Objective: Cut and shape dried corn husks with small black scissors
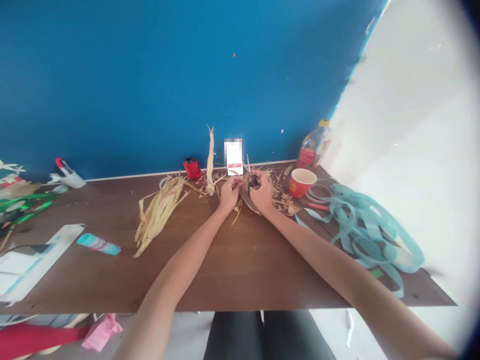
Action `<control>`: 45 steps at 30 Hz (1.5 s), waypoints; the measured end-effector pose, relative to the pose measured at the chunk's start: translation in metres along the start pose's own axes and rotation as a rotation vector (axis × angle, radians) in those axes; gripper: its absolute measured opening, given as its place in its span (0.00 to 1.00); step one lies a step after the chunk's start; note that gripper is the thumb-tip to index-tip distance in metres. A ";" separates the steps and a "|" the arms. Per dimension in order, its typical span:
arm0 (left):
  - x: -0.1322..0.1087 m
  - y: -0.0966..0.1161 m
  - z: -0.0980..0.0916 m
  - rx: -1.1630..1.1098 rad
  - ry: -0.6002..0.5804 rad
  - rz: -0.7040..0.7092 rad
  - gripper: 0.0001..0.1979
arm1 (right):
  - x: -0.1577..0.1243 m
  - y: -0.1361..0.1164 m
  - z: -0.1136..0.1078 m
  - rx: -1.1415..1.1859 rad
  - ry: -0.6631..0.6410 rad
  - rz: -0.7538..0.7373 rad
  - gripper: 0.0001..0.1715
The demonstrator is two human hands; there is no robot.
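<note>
My right hand (263, 191) is closed round the dark handles of a pair of scissors (248, 164), whose blades point up toward the wall. Close beside it, my left hand (229, 192) has its fingers pinched together; what sits in them is too small to make out. Dry husk scraps (279, 182) lie scattered about both hands. A bundle of dried corn husks (159, 212) rests on the table to the left. One twisted husk piece (210, 162) stands upright near the wall, left of my hands.
On the brown table (225, 275) a phone (234, 157) leans on the blue wall. A red roll (192, 168) stands left of it. Rightward are a red paper cup (301, 183), a plastic bottle (314, 145) and tangled teal ribbon (360, 215). A blue tube (98, 244) lies left.
</note>
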State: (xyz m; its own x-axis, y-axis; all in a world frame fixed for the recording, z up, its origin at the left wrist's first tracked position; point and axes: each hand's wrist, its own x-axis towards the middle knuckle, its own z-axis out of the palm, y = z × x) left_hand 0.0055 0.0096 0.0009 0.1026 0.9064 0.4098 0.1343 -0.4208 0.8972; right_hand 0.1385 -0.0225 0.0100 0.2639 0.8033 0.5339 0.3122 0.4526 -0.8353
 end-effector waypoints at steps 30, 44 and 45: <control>-0.001 0.009 -0.001 -0.053 -0.070 -0.020 0.12 | 0.003 0.007 0.002 0.063 -0.030 0.059 0.30; -0.001 0.012 -0.001 -0.195 0.035 -0.147 0.07 | 0.000 -0.003 0.002 0.092 -0.072 0.035 0.30; -0.001 0.013 -0.001 -0.176 0.026 -0.149 0.07 | 0.000 -0.003 0.002 0.096 -0.065 0.036 0.29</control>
State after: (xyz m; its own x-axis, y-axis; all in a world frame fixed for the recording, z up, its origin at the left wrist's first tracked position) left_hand 0.0064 0.0030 0.0117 0.0685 0.9595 0.2731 -0.0279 -0.2718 0.9620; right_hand 0.1353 -0.0230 0.0118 0.2123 0.8417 0.4965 0.2137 0.4557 -0.8641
